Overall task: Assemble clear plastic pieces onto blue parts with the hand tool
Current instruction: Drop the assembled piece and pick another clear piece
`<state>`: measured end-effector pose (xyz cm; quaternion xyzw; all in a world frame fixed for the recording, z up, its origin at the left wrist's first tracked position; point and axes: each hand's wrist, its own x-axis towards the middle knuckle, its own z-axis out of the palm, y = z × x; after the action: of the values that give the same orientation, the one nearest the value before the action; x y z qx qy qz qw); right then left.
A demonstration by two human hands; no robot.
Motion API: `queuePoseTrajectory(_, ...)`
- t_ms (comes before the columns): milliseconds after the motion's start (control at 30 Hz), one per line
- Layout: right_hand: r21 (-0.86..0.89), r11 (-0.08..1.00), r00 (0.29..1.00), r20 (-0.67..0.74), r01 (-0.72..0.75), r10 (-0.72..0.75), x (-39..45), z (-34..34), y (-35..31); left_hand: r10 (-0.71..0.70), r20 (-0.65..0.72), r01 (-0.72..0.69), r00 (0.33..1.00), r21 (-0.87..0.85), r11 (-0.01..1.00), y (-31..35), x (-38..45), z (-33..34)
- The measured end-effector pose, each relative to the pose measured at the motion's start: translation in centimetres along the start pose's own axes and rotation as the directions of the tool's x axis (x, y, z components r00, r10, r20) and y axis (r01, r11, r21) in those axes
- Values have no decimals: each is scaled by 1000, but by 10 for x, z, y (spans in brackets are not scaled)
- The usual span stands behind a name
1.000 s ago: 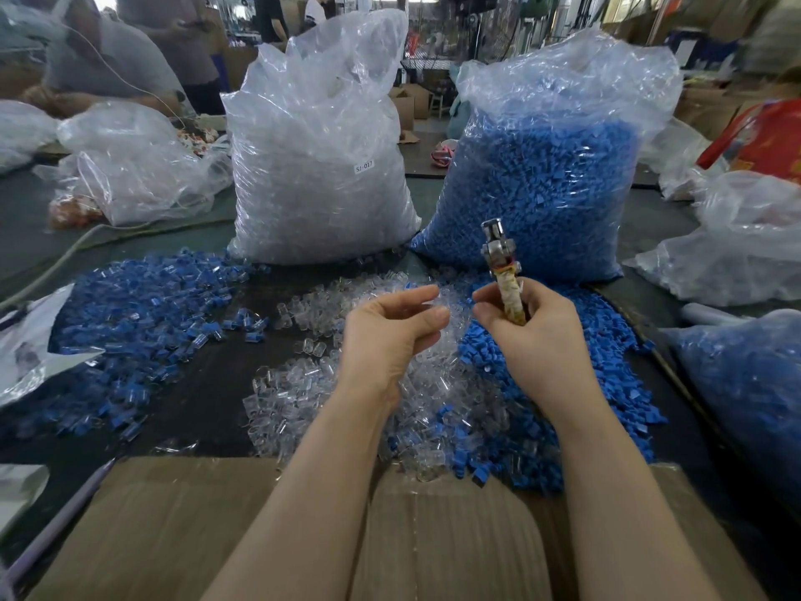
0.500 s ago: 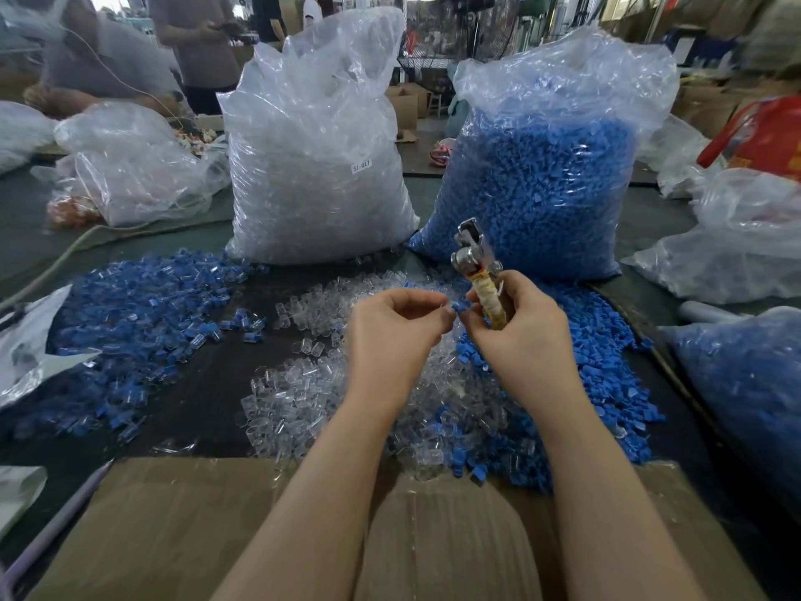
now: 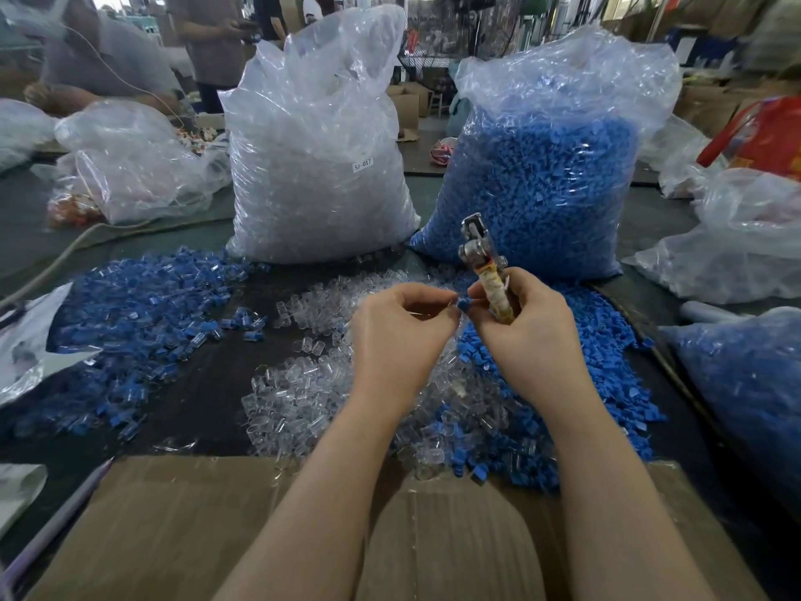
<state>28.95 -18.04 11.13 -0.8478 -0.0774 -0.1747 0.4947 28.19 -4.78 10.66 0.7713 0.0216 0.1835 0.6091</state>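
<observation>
Left hand (image 3: 401, 336) pinching blue part (image 3: 463, 304); right hand (image 3: 526, 327) gripping tool (image 3: 485, 271). Part could slip if misaligned.

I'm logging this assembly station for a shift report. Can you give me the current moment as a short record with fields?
left hand: left hand pinches a small blue part at its fingertips
right hand: right hand holds the hand tool, metal head pointing up
loose stock: clear pieces and blue parts heaped on the table
finished pile: assembled pieces at left
supply: clear bag, blue bag
foreground: cardboard box
</observation>
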Motion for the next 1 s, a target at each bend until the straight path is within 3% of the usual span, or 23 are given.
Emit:
queuePoseTrajectory(200,27,999,999,39,-27,26,0,-1,-2,-34,4,34,999,-58,998,-3,1,0)
queuePoseTrajectory(300,42,996,994,80,-79,75,0,-3,-3,-104,23,106,994,-192,976,-4,2,-1)
queuePoseTrajectory(567,-96,991,965,236,-97,117,-2,-8,2,-234,76,235,969,-569,788,-3,8,-7)
queuePoseTrajectory(733,-104,992,945,313,-69,99,-2,-6,0,-232,86,236,969,-600,765,-3,9,-8)
queuePoseTrajectory(1000,-136,990,944,324,-23,66,-2,-3,2,-196,81,205,977,-602,772,-3,9,-9)
